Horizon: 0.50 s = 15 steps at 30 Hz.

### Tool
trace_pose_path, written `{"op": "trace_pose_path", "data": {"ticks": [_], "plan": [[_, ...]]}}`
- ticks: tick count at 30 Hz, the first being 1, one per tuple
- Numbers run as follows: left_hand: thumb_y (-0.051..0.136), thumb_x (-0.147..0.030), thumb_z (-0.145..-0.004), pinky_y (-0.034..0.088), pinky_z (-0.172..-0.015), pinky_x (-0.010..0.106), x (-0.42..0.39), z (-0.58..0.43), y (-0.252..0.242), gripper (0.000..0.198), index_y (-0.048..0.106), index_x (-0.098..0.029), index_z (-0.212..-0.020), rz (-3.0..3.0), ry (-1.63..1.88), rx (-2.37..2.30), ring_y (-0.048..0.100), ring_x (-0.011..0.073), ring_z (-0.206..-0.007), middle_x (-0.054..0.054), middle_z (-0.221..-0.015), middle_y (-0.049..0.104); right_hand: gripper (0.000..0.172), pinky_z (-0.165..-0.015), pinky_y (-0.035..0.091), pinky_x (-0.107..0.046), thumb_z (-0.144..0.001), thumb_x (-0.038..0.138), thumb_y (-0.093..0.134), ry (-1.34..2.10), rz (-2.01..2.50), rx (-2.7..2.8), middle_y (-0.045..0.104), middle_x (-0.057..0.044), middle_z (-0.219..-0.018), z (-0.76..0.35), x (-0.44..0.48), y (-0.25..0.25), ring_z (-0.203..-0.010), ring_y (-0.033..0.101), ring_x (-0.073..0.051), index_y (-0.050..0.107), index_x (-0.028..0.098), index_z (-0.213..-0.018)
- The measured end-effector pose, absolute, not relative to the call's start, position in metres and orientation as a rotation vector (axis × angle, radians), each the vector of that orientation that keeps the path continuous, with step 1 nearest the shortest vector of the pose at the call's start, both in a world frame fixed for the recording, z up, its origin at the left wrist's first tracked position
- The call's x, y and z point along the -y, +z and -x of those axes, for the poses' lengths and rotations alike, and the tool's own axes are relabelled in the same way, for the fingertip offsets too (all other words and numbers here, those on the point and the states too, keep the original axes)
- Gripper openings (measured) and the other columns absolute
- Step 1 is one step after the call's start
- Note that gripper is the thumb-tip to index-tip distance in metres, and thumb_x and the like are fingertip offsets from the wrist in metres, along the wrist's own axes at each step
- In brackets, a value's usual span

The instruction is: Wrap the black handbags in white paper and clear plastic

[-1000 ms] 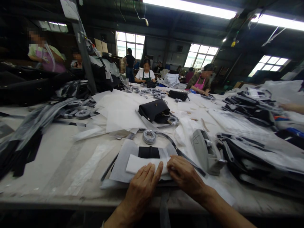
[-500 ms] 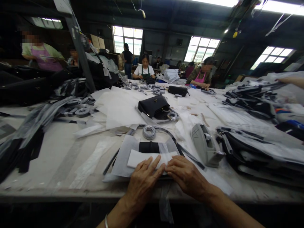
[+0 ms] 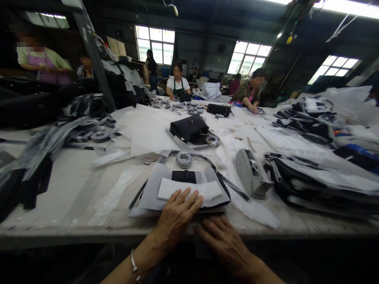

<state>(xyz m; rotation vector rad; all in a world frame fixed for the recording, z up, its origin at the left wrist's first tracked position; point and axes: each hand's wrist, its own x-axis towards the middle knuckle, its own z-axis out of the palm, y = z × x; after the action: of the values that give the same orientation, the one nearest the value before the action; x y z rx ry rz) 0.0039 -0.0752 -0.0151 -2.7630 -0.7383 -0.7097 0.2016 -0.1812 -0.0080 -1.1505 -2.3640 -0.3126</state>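
Note:
My left hand point(image 3: 180, 211) lies with fingers stretched out on a folded white foam sheet point(image 3: 211, 190), pressing it against a black handbag point(image 3: 225, 194). The bag lies flat near the table's front edge, mostly covered by white wrapping paper point(image 3: 150, 196); a black band point(image 3: 184, 176) shows above the foam. Just below the bag, at the table edge, my right hand point(image 3: 223, 238) has its fingers bent downward. A faint clear strip shows beside its thumb, but what the fingers grip is hidden. The bag's dark strap point(image 3: 229, 184) loops around behind it, near a wrapped coil point(image 3: 184, 159).
A grey tape dispenser point(image 3: 251, 173) stands right of the bag, before a stack of wrapped black bags point(image 3: 299, 189). Another black handbag point(image 3: 189, 128) sits farther back. Wrapped straps point(image 3: 44, 157) spread at left. Several co-workers, one in a green apron point(image 3: 178, 86), are around the table.
My right hand has come off the foam sheet and moved down to the table edge. My left hand stays on the foam. The view has shifted slightly.

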Motion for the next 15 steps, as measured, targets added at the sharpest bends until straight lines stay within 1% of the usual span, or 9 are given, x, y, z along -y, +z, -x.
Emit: {"op": "trace_pose_path", "data": {"ticks": [2,3,6,8,11,13,15], "plan": [[0.045,-0.029,-0.102,0.036,-0.108,0.04,0.075,-0.004,-0.015,0.039,0.049,-0.03,-0.141,2.756,-0.725,0.729,0.049,0.0217,-0.131,-0.001,-0.141,0.058,0.034,-0.065,0.046,-0.033,-0.103,0.017,0.031,-0.239,1.192,2.252,0.067,-0.006,-0.083,-0.2,0.177,-0.013,-0.072,0.058,-0.02,0.066,0.018,-0.104],[0.045,-0.028,-0.102,0.036,-0.107,0.04,0.075,-0.005,-0.016,0.038,0.05,-0.029,-0.14,2.753,-0.731,0.727,0.049,0.0215,-0.131,-0.001,-0.14,0.058,0.032,-0.063,0.044,-0.032,-0.103,0.017,0.033,-0.188,1.225,2.178,0.064,-0.006,-0.078,-0.201,0.177,-0.014,-0.069,0.056,-0.019,0.065,0.018,-0.1],[0.044,-0.026,-0.102,0.039,-0.105,0.04,0.074,-0.005,-0.015,0.037,0.051,-0.028,-0.138,2.755,-0.742,0.736,0.051,0.0219,-0.13,-0.001,-0.139,0.059,0.025,-0.062,0.043,-0.029,-0.1,0.017,0.038,-0.081,1.311,1.946,0.06,-0.004,-0.073,-0.206,0.186,-0.017,-0.069,0.056,-0.018,0.062,0.019,-0.092],[0.046,-0.024,-0.101,0.039,-0.104,0.04,0.074,-0.006,-0.012,0.039,0.051,-0.028,-0.139,2.773,-0.723,0.75,0.051,0.0225,-0.129,0.001,-0.139,0.059,0.023,-0.061,0.042,-0.027,-0.099,0.02,0.044,-0.017,1.355,1.832,0.058,-0.002,-0.069,-0.205,0.2,-0.019,-0.064,0.055,-0.016,0.059,0.021,-0.082],[0.049,-0.023,-0.099,0.04,-0.103,0.042,0.073,-0.006,-0.008,0.041,0.05,-0.027,-0.139,2.804,-0.69,0.759,0.053,0.024,-0.128,0.002,-0.139,0.059,0.035,-0.055,0.039,-0.024,-0.1,0.032,0.045,0.222,1.52,1.606,0.054,0.001,-0.062,-0.194,0.223,-0.024,-0.055,0.05,-0.013,0.054,0.021,-0.069],[0.05,-0.023,-0.098,0.041,-0.102,0.042,0.073,-0.006,-0.005,0.04,0.051,-0.026,-0.138,2.814,-0.687,0.762,0.054,0.0249,-0.127,0.002,-0.138,0.06,0.044,-0.053,0.039,-0.023,-0.099,0.047,0.045,0.44,1.646,1.364,0.053,0.001,-0.059,-0.181,0.236,-0.028,-0.053,0.049,-0.012,0.056,0.021,-0.065],[0.051,-0.023,-0.098,0.041,-0.102,0.042,0.073,-0.007,-0.003,0.039,0.052,-0.025,-0.137,2.819,-0.682,0.762,0.054,0.0251,-0.127,0.003,-0.137,0.061,0.055,-0.052,0.04,-0.023,-0.093,0.065,0.047,0.712,1.7,1.092,0.054,0.0,-0.057,-0.166,0.245,-0.032,-0.052,0.05,-0.013,0.059,0.019,-0.065]]}}
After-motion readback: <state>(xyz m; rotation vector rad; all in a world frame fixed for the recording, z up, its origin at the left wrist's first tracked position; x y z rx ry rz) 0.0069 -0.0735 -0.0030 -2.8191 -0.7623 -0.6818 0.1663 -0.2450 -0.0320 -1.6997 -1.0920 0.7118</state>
